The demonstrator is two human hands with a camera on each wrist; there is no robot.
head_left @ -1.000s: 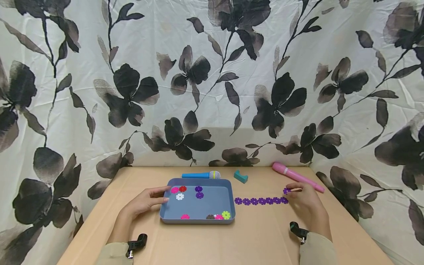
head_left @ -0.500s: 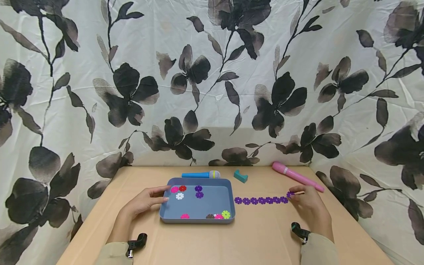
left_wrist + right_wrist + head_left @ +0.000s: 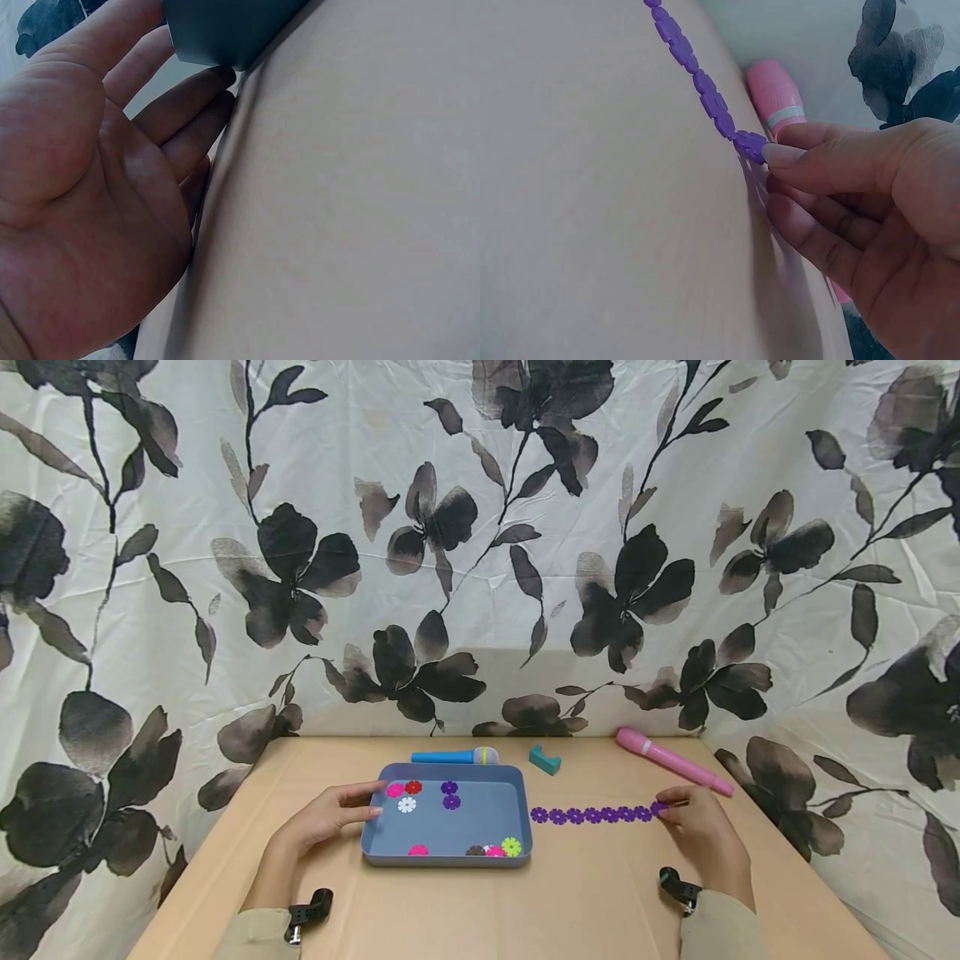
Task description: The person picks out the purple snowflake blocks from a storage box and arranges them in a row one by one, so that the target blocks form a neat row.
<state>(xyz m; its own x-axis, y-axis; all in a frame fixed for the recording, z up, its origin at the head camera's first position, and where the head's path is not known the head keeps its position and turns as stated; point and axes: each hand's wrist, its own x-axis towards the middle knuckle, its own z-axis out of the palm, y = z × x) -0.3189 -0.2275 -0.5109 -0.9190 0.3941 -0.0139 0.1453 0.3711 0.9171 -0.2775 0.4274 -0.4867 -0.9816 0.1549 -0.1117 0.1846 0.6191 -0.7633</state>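
Note:
With thumb and index finger, my right hand [image 3: 703, 827] pinches a purple flower-shaped disc [image 3: 750, 145] at the right end of a row of linked purple flower discs [image 3: 592, 816]. The row lies straight on the table, right of a blue-grey tray [image 3: 487, 818]. My left hand [image 3: 322, 818] touches the tray's left side with extended thumb and fingers. In the tray lie two purple discs [image 3: 451, 795], a red disc [image 3: 413, 787], a white disc [image 3: 407, 806], a lime-green disc [image 3: 512, 847], a brown disc [image 3: 476, 851] and several pink ones.
A blue toy microphone [image 3: 453, 757] lies behind the tray. A teal block [image 3: 545, 760] sits to its right. Beyond my right hand, a pink stick-like object [image 3: 675, 762] lies slantwise. A floral cloth [image 3: 525, 610] hangs along the table's back edge.
My right hand has moved slightly right and down, bringing the pinched purple disc from above the row to its right end. My left hand and the tray stay in place.

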